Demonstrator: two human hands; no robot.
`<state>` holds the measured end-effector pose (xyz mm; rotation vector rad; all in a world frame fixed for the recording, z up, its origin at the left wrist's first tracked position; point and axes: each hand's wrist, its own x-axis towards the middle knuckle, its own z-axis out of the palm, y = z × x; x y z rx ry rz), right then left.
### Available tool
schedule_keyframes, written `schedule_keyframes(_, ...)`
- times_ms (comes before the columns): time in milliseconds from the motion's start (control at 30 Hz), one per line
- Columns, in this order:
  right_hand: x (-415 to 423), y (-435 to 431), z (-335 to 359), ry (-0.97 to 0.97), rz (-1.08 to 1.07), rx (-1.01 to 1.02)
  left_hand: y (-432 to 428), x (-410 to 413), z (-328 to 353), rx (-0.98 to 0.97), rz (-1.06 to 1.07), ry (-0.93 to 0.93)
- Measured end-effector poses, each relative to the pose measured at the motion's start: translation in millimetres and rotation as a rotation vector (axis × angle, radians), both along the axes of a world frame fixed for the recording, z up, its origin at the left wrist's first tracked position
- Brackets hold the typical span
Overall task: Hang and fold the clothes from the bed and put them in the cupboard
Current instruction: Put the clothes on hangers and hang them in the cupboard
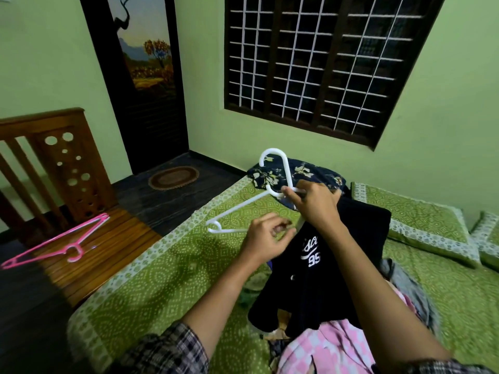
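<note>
A: R hand?
B: Up over bed, fingers wrapped round white hanger neck; black shirt hangs off it.
A: L hand?
B: Beside shirt collar, fingers curled. Blurred, can't tell if gripping.

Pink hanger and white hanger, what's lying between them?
Between the pink hanger and white hanger, head view shows wooden slats, dark floor, then bare green bedsheet.
</note>
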<state>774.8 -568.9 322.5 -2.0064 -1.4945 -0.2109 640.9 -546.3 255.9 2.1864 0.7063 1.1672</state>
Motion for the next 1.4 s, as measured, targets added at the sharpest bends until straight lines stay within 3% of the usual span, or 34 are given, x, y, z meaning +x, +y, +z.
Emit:
schedule_keyframes(133,-4,-1,0,0.006,0.027,-0.047,-7,26,4,-0.326,-0.061,0.106)
schedule_keyframes(333,4,-7,-5,0.102,0.007,-0.045,-12,32,10,-0.483,-0.1,-0.032)
schedule_keyframes(433,7,-12,0,0.098,-0.042,-0.049,-10,29,-1,-0.605,-0.142,0.015)
schedule_keyframes(500,11,-13,2,0.101,-0.061,-0.03,-4,25,-6,-0.648,-0.102,0.187)
schedule_keyframes(600,16,-14,8,0.108,-0.093,-0.006,5,10,-24,-0.484,0.057,0.691)
schedule_keyframes(733,23,-18,14,0.124,-0.176,0.01,18,-16,-43,-0.336,0.296,0.952)
schedule_keyframes(800,28,-19,12,0.154,-0.2,0.0,27,-27,-48,-0.44,0.232,0.913)
schedule_keyframes(867,31,-21,10,0.187,-0.218,-0.012,35,-36,-52,-0.696,0.171,0.679)
schedule_keyframes(967,39,-28,11,0.149,-0.244,-0.058,45,-55,-44,-1.064,0.33,0.233)
schedule_keyframes(1033,43,-32,10,0.14,-0.249,-0.09,52,-65,-33,-1.231,0.315,0.116)
schedule_keyframes(1100,44,-33,6,0.092,-0.25,-0.146,58,-69,-24,-1.183,0.306,0.102)
schedule_keyframes(1267,30,-25,-15,-0.096,-0.136,-0.196,50,-44,7,-0.778,0.217,0.053)
schedule_keyframes(1400,29,-21,-7,0.19,-0.103,-0.145,46,-27,17,-0.582,-0.024,0.209)
